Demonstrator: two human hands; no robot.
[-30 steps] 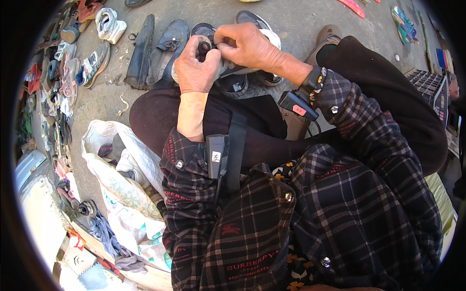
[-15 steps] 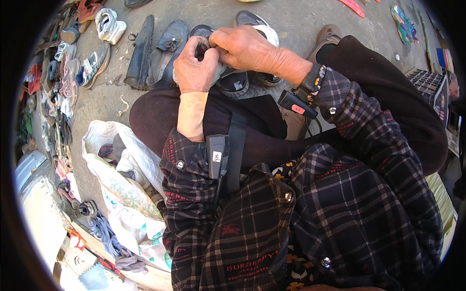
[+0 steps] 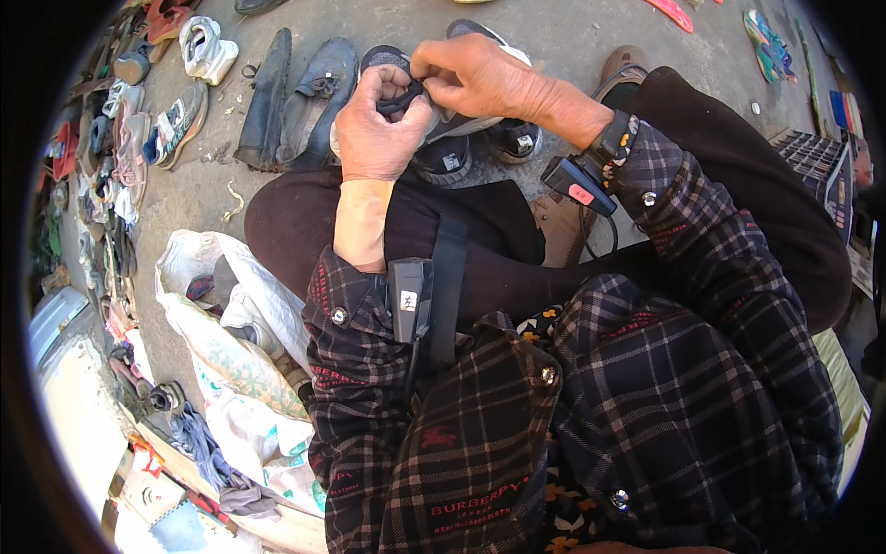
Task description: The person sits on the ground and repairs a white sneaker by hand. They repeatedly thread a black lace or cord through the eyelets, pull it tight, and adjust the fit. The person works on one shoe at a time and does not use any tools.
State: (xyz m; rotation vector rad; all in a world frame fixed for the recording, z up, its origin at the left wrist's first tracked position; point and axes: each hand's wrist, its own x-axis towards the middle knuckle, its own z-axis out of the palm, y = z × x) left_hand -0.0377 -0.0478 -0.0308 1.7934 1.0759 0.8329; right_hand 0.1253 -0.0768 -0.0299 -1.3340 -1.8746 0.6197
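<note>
My left hand (image 3: 378,138) is curled, with thumb and fingers gripping a small dark soft strip (image 3: 400,102) whose kind I cannot make out. Beside it, my right hand (image 3: 489,85) pinches with thumb and forefinger close to the strip's end; whether it grips that end is hidden. Just beyond my hands are sneakers with dark mesh toes; one toe (image 3: 383,57) shows past my left fingers, another (image 3: 472,30) past my right. Below my hands, the dark heel of a shoe (image 3: 443,159) and a second dark heel (image 3: 515,140) face my lap.
Dark worn flat shoes (image 3: 320,102) lie left of my hands. Farther left are a white sneaker (image 3: 209,48), a grey sneaker (image 3: 185,120) and a heap of footwear. A white woven sack (image 3: 245,369) holding shoes stands by my left knee; a dark crate (image 3: 817,166) is at right.
My right hand has moved slightly right and away from my left hand. The left fingers have opened wider, showing more of the dark strip.
</note>
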